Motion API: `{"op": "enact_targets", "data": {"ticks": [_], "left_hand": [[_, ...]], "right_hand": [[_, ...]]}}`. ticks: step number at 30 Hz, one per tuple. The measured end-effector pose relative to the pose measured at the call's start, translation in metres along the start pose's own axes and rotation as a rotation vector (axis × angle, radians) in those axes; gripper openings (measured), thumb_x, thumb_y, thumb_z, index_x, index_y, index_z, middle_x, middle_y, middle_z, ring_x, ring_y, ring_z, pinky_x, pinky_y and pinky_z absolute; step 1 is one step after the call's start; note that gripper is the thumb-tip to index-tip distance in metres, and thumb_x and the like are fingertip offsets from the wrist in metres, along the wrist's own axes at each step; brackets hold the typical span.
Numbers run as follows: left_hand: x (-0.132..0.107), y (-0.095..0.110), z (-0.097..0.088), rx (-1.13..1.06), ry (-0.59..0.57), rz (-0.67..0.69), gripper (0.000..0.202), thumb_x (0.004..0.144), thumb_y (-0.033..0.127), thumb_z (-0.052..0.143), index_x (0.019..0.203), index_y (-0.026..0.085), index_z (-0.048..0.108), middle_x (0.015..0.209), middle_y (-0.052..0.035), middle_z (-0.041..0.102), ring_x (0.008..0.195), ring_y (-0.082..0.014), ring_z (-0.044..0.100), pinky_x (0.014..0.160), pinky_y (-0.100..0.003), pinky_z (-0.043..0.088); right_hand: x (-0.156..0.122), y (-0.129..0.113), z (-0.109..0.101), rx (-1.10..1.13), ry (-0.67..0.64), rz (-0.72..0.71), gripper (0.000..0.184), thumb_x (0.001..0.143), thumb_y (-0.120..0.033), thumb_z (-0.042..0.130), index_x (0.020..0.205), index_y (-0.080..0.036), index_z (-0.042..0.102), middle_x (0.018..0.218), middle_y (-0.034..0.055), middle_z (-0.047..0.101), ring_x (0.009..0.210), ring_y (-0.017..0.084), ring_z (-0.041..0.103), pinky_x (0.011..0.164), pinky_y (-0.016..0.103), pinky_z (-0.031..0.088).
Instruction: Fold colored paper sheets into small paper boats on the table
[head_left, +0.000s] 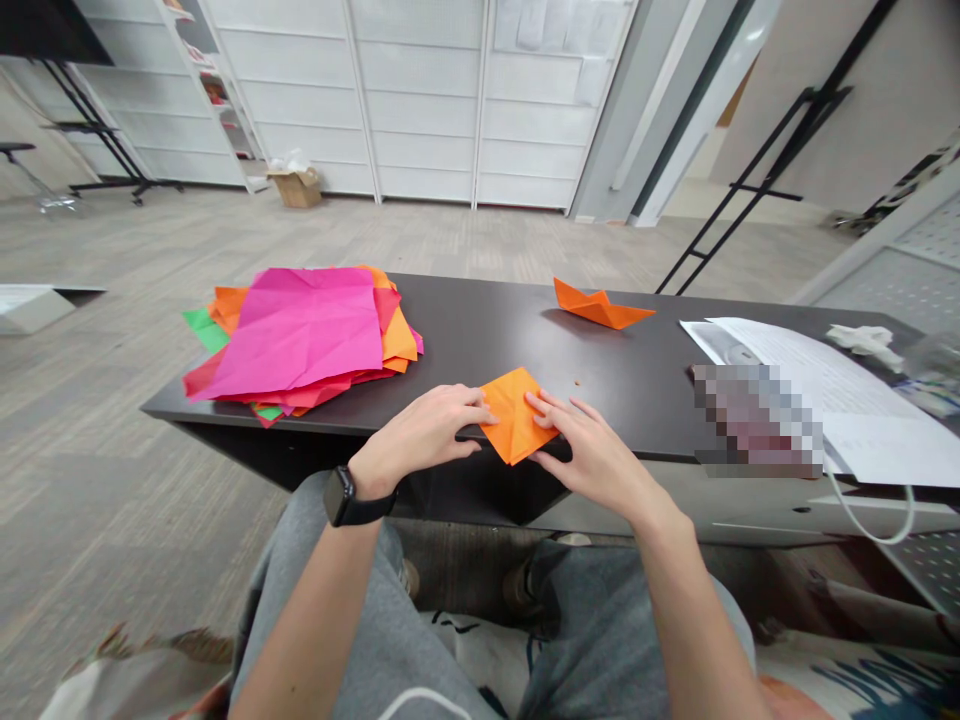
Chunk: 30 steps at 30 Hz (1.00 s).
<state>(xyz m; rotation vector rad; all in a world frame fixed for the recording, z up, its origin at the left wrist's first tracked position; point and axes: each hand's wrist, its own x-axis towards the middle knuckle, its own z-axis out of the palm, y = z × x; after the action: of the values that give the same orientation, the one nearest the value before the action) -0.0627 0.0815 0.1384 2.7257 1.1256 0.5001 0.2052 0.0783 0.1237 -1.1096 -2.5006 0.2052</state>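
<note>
A folded orange paper (512, 408), diamond-shaped, lies at the near edge of the dark table (480, 330). My left hand (427, 432) presses on its left side with fingers stretched along the fold; a black watch sits on that wrist. My right hand (592, 450) holds the paper's right corner, fingertips pinching on top of it. A finished orange paper boat (600, 304) stands farther back on the table, apart from both hands.
A stack of coloured paper sheets (300, 340), pink on top, covers the table's left part. White printed sheets (832, 400) and a blurred-out item (757, 420) lie at the right. A cardboard box (298, 187) stands on the floor by the far wall.
</note>
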Motion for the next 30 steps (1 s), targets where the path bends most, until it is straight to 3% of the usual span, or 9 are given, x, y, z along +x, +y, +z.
{"op": "enact_targets", "data": {"ticks": [5, 11, 16, 19, 22, 25, 30], "left_hand": [[-0.001, 0.003, -0.004, -0.004, 0.02, -0.006, 0.024, 0.087, 0.026, 0.07, 0.11, 0.019, 0.071, 0.117, -0.0082, 0.068, 0.106, -0.0232, 0.064, 0.095, -0.036, 0.049], [0.003, 0.005, -0.001, -0.099, 0.101, -0.035, 0.019, 0.097, 0.028, 0.054, 0.104, 0.019, 0.069, 0.106, -0.0071, 0.07, 0.099, -0.0209, 0.065, 0.089, -0.033, 0.049], [0.013, 0.008, 0.01, -0.321, 0.278, -0.213, 0.019, 0.097, 0.023, 0.05, 0.108, 0.019, 0.065, 0.099, -0.004, 0.069, 0.087, -0.0167, 0.066, 0.081, -0.029, 0.05], [0.018, 0.009, 0.018, -0.313, 0.322, -0.277, 0.016, 0.094, 0.019, 0.054, 0.107, 0.019, 0.063, 0.097, -0.0032, 0.067, 0.08, -0.0154, 0.064, 0.076, -0.028, 0.051], [0.021, 0.01, 0.023, -0.197, 0.324, -0.271, 0.013, 0.091, 0.013, 0.055, 0.101, 0.018, 0.063, 0.097, -0.0043, 0.066, 0.087, -0.0179, 0.063, 0.08, -0.03, 0.051], [0.022, 0.015, 0.021, -0.029, 0.315, -0.207, 0.015, 0.093, 0.01, 0.051, 0.098, 0.017, 0.065, 0.103, -0.0072, 0.066, 0.099, -0.0215, 0.06, 0.089, -0.034, 0.05], [0.022, 0.04, 0.014, 0.122, 0.119, -0.078, 0.024, 0.097, 0.013, 0.047, 0.114, 0.017, 0.064, 0.121, -0.0093, 0.068, 0.111, -0.024, 0.063, 0.094, -0.039, 0.049]], "right_hand": [[0.004, 0.003, 0.0, 0.044, 0.062, -0.02, 0.014, 0.095, -0.027, 0.055, 0.102, -0.024, 0.067, 0.136, 0.0079, 0.065, 0.129, 0.025, 0.058, 0.108, 0.051, 0.043], [0.006, 0.003, 0.0, 0.094, 0.158, 0.051, 0.027, 0.099, -0.028, 0.046, 0.105, -0.024, 0.071, 0.115, 0.0076, 0.076, 0.11, 0.024, 0.07, 0.099, 0.046, 0.049], [0.011, 0.004, 0.008, 0.153, 0.304, 0.193, 0.025, 0.098, -0.03, 0.048, 0.086, -0.022, 0.068, 0.102, 0.0089, 0.072, 0.096, 0.023, 0.069, 0.087, 0.039, 0.054], [0.014, 0.005, 0.012, 0.18, 0.338, 0.245, 0.017, 0.095, -0.029, 0.053, 0.1, -0.021, 0.067, 0.095, 0.0081, 0.066, 0.089, 0.022, 0.067, 0.083, 0.037, 0.055], [0.015, 0.006, 0.014, 0.175, 0.342, 0.264, 0.021, 0.094, -0.029, 0.055, 0.11, -0.021, 0.065, 0.096, 0.0072, 0.064, 0.085, 0.022, 0.066, 0.08, 0.037, 0.056], [0.015, 0.005, 0.016, 0.11, 0.323, 0.235, 0.019, 0.097, -0.029, 0.051, 0.101, -0.022, 0.068, 0.097, 0.0075, 0.063, 0.087, 0.022, 0.065, 0.082, 0.039, 0.055], [0.014, 0.002, 0.017, -0.027, 0.337, 0.189, 0.026, 0.099, -0.027, 0.047, 0.095, -0.022, 0.072, 0.096, 0.0088, 0.065, 0.09, 0.024, 0.064, 0.085, 0.043, 0.054]]}}
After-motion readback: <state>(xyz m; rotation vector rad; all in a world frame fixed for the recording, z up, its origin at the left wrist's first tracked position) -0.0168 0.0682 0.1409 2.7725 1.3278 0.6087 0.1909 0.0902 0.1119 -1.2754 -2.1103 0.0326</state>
